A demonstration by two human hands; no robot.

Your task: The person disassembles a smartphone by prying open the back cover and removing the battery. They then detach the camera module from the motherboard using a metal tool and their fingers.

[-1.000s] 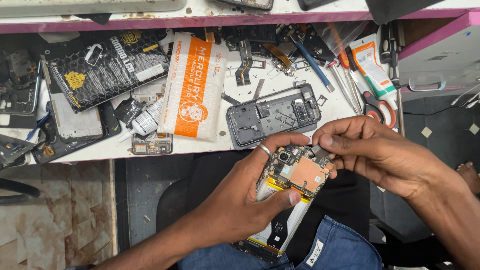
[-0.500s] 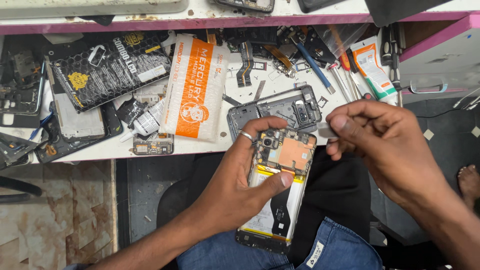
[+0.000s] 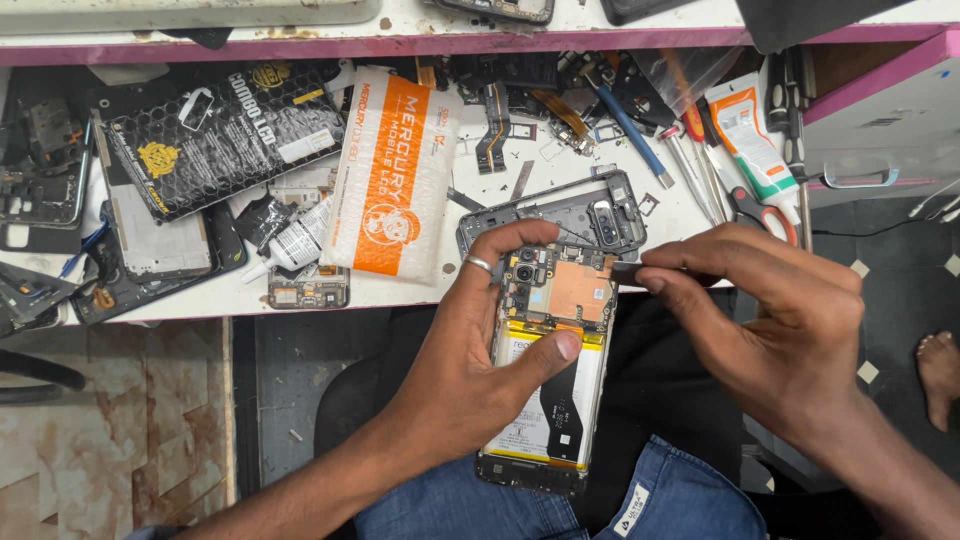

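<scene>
My left hand holds an opened smartphone over my lap, thumb across its yellow-edged battery, ring finger with a silver ring near the top. The phone's copper-coloured shield and camera modules face up. My right hand pinches a small dark tool or part at the phone's upper right corner; what exactly it is I cannot tell.
A white workbench carries a dark phone frame, an orange-and-white padded pouch, a black screen package, a glue tube, flex cables, screwdrivers, scissors and phone parts. A bare foot shows at right.
The phone has shifted up and straightened in my left hand. My right hand pulled away to the right, then came back with fingertips at the phone's upper right corner.
</scene>
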